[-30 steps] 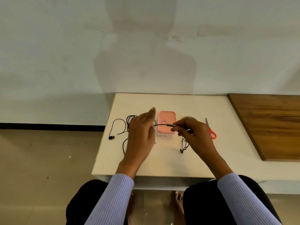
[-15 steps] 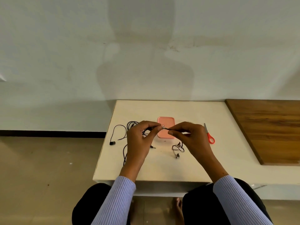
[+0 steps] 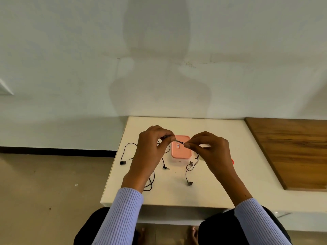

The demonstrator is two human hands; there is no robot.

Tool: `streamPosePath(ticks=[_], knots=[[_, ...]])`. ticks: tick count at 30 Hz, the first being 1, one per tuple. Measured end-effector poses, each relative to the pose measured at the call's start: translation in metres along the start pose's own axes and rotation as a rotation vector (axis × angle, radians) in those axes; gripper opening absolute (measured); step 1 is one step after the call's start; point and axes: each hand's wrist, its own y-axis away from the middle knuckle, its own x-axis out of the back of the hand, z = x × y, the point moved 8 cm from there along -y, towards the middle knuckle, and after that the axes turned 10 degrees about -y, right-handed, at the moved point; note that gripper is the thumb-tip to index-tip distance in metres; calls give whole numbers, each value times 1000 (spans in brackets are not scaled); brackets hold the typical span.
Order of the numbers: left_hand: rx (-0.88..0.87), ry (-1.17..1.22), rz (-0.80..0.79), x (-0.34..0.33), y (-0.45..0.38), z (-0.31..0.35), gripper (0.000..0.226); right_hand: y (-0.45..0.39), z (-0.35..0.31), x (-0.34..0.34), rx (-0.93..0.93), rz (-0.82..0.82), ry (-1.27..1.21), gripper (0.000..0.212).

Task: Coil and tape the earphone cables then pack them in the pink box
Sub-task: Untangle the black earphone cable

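The closed pink box point(image 3: 181, 152) lies in the middle of the white table point(image 3: 203, 193). Above it my left hand point(image 3: 152, 151) and my right hand point(image 3: 210, 152) pinch the two ends of a short taut stretch of a black earphone cable point(image 3: 180, 142). From my right hand this cable hangs in a loop down to an earbud point(image 3: 189, 183). A second black earphone cable point(image 3: 150, 181) lies loose on the table under my left hand, with an earbud point(image 3: 122, 162) at the left edge and a jack plug point(image 3: 166, 168).
Red scissors point(image 3: 232, 161) lie behind my right hand, mostly hidden. A brown wooden board point(image 3: 292, 151) covers the right of the table. The table's left edge drops to the floor near the left earbud.
My left hand came over from the loose cable and took hold of the cable that my right hand holds. Both hands have since risen a little, and the hanging earbud swung lower.
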Motion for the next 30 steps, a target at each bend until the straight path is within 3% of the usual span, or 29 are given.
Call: streamPosePath(ticks=[10, 14, 17, 21, 25, 30], knots=[[-9, -28, 52, 9, 0, 4, 7, -9, -12, -8, -130, -125, -39, 10], [-10, -29, 69, 13, -2, 4, 6, -11, -12, -11, -99, -172, 104, 4], [-18, -40, 80, 14, -4, 5, 7, -11, -12, -11, -100, -202, 18, 18], [-21, -28, 88, 13, -4, 4, 7, -3, -3, -23, -287, -370, -208, 19], [-9, -16, 110, 14, -1, -1, 7, 0, 14, -20, -417, -267, -382, 15], [42, 18, 162, 19, 2, -14, 5, 1, 19, -13, -391, -204, -451, 15]])
